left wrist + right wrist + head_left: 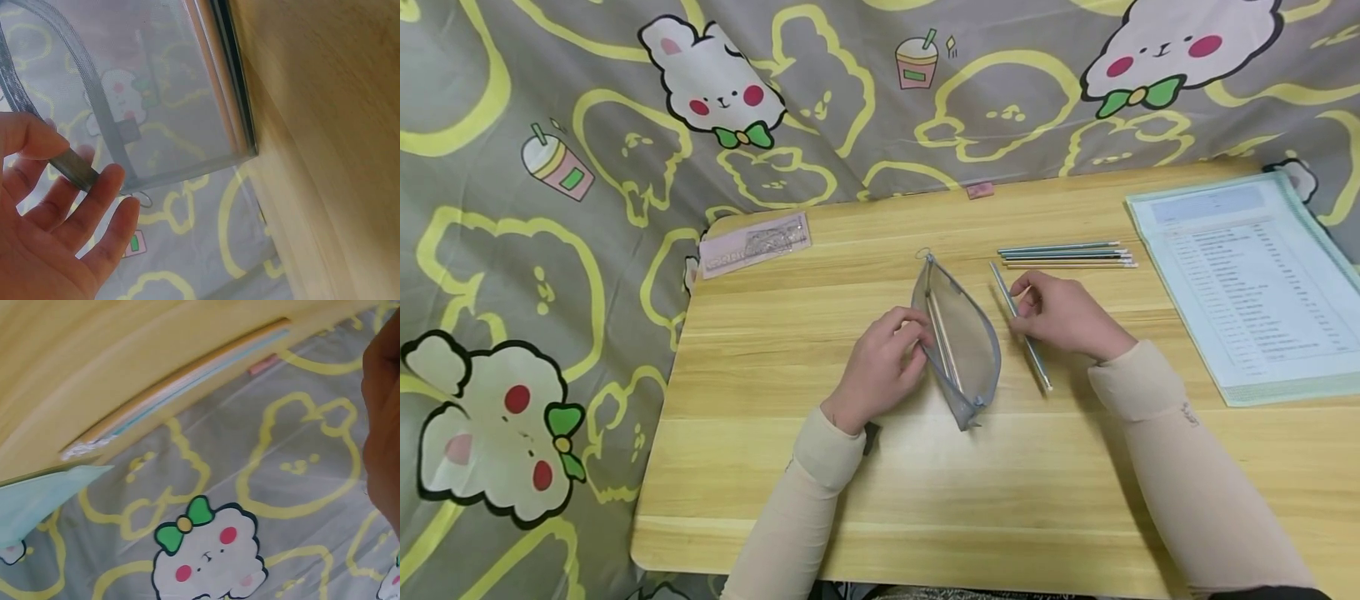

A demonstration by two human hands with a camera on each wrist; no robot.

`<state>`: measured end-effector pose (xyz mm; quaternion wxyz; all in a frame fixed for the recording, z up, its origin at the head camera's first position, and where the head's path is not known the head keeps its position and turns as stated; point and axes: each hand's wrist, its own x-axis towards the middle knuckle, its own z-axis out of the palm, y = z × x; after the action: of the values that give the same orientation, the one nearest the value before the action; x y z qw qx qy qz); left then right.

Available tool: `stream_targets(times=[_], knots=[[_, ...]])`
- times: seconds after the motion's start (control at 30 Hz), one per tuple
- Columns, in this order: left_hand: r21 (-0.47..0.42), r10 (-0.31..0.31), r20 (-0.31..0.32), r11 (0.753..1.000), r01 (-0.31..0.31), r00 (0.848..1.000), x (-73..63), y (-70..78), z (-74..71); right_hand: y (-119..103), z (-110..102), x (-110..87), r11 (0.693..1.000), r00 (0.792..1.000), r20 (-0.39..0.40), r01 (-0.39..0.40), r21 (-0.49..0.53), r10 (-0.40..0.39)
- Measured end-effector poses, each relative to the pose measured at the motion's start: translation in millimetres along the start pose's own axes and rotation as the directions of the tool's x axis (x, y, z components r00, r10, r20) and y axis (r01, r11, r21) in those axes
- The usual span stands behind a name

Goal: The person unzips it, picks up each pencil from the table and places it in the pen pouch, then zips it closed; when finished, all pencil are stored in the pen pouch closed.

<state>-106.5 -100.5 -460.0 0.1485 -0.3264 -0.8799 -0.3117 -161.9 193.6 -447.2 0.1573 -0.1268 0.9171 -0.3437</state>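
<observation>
My left hand (880, 367) pinches the rim of a grey mesh pencil pouch (976, 333), whose top gapes wide. Several pencils (215, 81) lie inside along its bottom, seen through the mesh in the left wrist view. To the right of the pouch, my right hand (1060, 312) holds a pencil (1039, 367) between thumb and fingers, slanted, its eraser end towards me. Only the edge of that hand shows in the right wrist view. Beyond it, several more pencils (1063, 255) lie side by side on the table.
A light green folder (1262, 390) with a printed sheet (1247, 283) lies at the right. At the back left is a pink packet (756, 243) with clear rulers. A small pink eraser (980, 191) sits by the patterned curtain (850, 100) along the wooden table's (760, 475) back edge.
</observation>
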Motion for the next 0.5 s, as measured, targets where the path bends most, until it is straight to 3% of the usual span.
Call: stream_targets(times=[0.2, 0.37, 0.5], knots=[[-0.003, -0.006, 0.002, 1.0, 0.006, 1.0, -0.4, -0.2, -0.6, -24.3, -7.3, -11.5, 0.989, 0.998, -0.063, 0.031, 0.143, -0.022], [-0.001, -0.005, 0.002, 1.0, 0.005, 1.0, -0.6, 0.0, -1.5, -49.1, -13.1, -23.3, 0.923, 0.999, -0.052, 0.017, 0.383, 0.004], [0.0, -0.006, 0.003, 1.0, 0.006, 1.0, -0.6, 0.0, -2.0, -64.4, -13.2, -29.2, 0.905, 1.0, -0.02, 0.03, 0.425, -0.023]])
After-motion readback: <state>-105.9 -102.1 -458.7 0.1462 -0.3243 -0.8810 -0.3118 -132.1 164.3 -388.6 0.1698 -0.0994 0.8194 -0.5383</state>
